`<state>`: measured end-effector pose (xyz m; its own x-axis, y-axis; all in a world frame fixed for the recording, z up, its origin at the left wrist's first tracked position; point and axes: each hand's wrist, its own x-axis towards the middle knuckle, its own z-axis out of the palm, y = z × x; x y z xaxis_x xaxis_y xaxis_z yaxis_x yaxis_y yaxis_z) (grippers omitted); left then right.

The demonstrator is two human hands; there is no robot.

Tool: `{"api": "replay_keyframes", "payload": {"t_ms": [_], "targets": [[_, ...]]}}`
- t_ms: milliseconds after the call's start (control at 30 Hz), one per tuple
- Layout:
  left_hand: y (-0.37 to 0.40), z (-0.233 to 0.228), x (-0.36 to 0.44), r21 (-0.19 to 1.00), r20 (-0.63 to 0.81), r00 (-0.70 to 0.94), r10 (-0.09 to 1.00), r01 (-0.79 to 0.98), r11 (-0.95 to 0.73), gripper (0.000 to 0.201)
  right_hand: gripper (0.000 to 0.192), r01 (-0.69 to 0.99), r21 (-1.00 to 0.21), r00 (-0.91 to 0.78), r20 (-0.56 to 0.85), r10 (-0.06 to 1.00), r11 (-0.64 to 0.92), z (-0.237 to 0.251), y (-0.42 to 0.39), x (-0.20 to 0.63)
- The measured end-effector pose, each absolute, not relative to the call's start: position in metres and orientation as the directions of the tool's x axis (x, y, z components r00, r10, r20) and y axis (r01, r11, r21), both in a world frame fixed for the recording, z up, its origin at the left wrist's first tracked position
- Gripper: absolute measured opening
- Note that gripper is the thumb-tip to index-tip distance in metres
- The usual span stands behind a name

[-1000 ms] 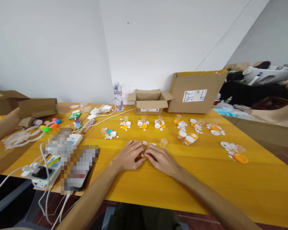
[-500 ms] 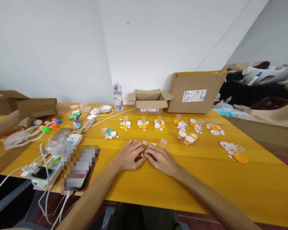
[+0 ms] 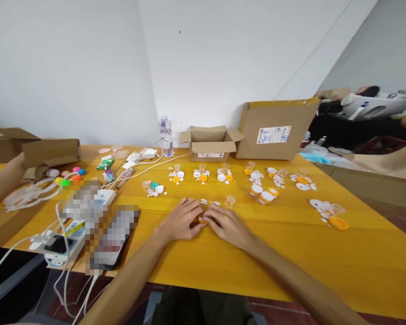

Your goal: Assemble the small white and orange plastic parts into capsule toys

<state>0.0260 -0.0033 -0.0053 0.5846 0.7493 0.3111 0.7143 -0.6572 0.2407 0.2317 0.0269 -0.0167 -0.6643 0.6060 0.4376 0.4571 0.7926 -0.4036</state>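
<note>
Orange piece: we have it at the table's (image 3: 277, 262) near middle, between our two hands; it looks small and round, with something pale at its centre.
Its direction: fingers cover much of it, so we cannot tell which way it points or fix a long axis.
Left hand (image 3: 184, 220): at 9 o'clock of the orange piece (image 3: 202, 220); thumb and forefinger curl in narrowly and hold its edge, the other fingers bent forward.
Right hand (image 3: 227, 223): at 3 o'clock, fingertips bunched close together on the piece's opposite edge.
Spotted white pieces (image 3: 203, 201): we see them flat, just beyond our fingers, from 12 to 1 o'clock.
Clear cup (image 3: 230, 201): near our right hand, at 2 o'clock of the piece.
Lidded cups (image 3: 265, 197): between 2 and 3 o'clock, farther off.
Teal lid (image 3: 154, 185): at 10 o'clock, among white parts.
Open carton (image 3: 212, 147): at 12 o'clock, by the wall.
</note>
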Motion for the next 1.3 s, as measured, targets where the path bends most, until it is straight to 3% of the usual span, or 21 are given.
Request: {"api": "replay_keyframes", "payload": {"t_ms": [1300], "targets": [[-0.0034,-0.0051,0.0269,0.201,0.314,0.598,0.738,0.718,-0.667,0.012,0.022,0.497,-0.279,-0.681,0.460,0.569,0.822,-0.0163,0.0235,0.2316]]}}
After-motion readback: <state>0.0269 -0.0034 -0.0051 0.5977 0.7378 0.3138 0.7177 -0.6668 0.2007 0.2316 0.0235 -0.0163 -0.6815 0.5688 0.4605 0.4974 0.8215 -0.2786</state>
